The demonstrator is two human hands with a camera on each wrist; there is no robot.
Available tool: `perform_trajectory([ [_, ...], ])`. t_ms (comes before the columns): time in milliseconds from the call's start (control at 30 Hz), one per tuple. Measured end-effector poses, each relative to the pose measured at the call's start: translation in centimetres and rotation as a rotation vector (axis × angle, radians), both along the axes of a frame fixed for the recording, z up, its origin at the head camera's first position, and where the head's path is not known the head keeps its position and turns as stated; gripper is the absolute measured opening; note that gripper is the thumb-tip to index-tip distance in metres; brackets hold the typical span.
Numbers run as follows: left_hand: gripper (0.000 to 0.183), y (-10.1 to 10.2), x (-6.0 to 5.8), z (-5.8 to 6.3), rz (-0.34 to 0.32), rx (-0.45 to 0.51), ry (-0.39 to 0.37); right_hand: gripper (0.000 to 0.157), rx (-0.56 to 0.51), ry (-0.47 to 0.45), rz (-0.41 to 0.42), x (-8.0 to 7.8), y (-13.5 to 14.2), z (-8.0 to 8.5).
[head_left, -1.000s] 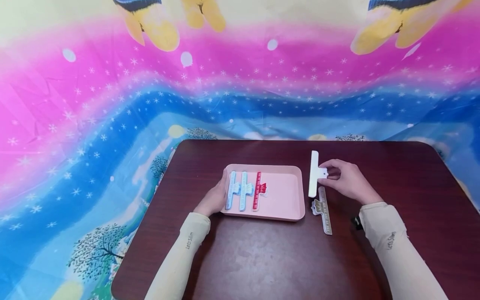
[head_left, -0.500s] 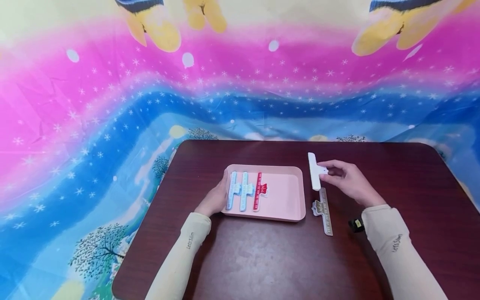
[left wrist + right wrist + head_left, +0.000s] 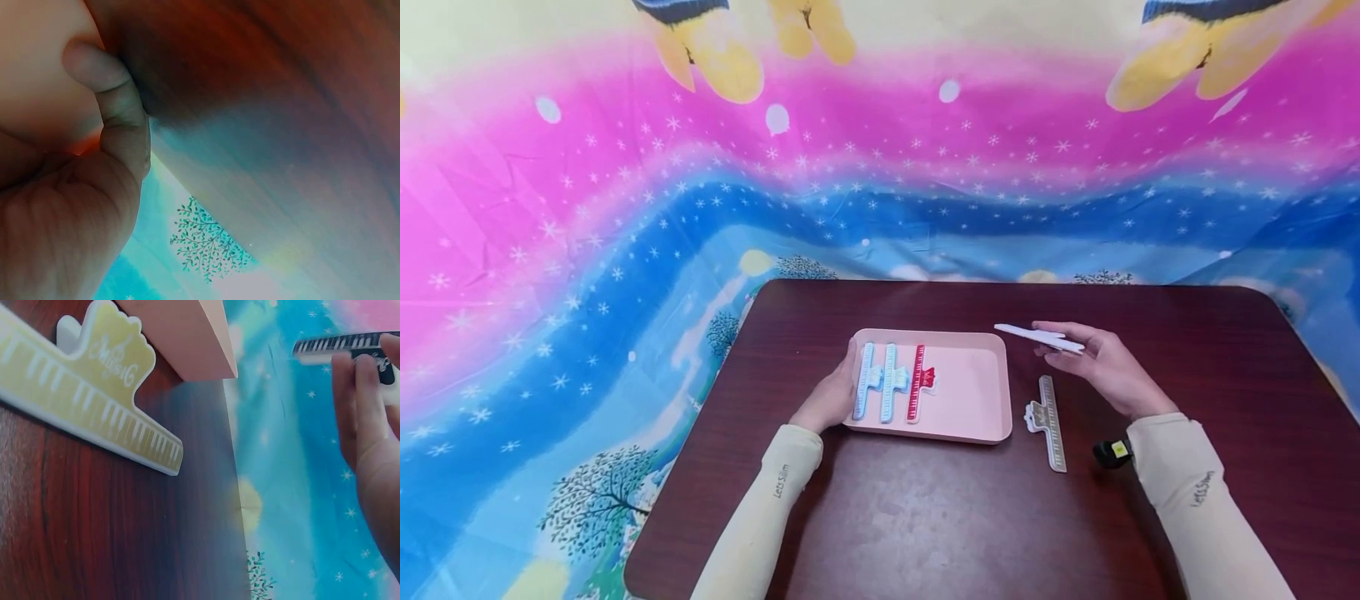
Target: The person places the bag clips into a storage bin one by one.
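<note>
My left hand [image 3: 829,394] holds the left side of a pink tray [image 3: 972,433]; in the left wrist view its bent thumb [image 3: 122,103] lies against the tray's wall. Inside stand two light-blue clips, the left one [image 3: 863,382] and the right one [image 3: 888,383], and a red clip [image 3: 916,383], side by side. My right hand [image 3: 1101,362] pinches another clip [image 3: 1037,336] above the table, right of the tray. Its white edge faces the head camera; the right wrist view shows a black piano-key face. On the table below, a gold clip [image 3: 1051,425] lies with its handle towards the tray.
The dark red-brown table [image 3: 925,517] has rounded corners. Behind and left of it hangs a colourful printed cloth [image 3: 880,167]. A small black device [image 3: 1112,453] sits at my right wrist, above the table. The tray's right half shows bare pink floor.
My right hand has turned the raised clip from upright, its long white bar in view, to nearly level and edge-on. The left hand, tray and the other clips have stayed put.
</note>
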State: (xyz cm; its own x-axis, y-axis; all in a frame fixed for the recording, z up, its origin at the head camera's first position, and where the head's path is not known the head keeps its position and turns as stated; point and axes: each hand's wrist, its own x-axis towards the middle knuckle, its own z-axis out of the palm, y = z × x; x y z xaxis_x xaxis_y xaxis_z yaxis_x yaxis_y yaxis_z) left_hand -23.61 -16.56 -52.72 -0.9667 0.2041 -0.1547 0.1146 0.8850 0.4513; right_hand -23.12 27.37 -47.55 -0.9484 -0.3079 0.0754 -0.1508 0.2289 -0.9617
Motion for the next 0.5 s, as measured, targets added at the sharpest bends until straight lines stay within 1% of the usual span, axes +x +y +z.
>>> perform_trajectory([
  [100,0.070,0.0,0.0,0.0,-0.002,-0.001,0.001,0.045,0.059,0.057,-0.001,0.0,-0.2,-0.1],
  [167,0.070,0.0,0.0,0.0,-0.005,0.001,0.003,0.042,0.060,0.077,-0.007,-0.1,-0.4,-0.2],
  [233,0.071,0.0,0.0,0.0,-0.009,-0.002,0.006,0.041,0.020,0.079,0.000,-0.1,-0.6,-0.3],
  [333,0.071,0.0,-0.1,-0.1,-0.012,-0.008,0.011,0.041,-0.048,0.055,0.011,-0.2,-1.0,-0.2],
  [500,0.072,-0.1,-0.1,-0.1,-0.010,-0.008,0.004,0.030,-0.078,0.043,-0.002,-0.2,-1.4,-0.2],
])
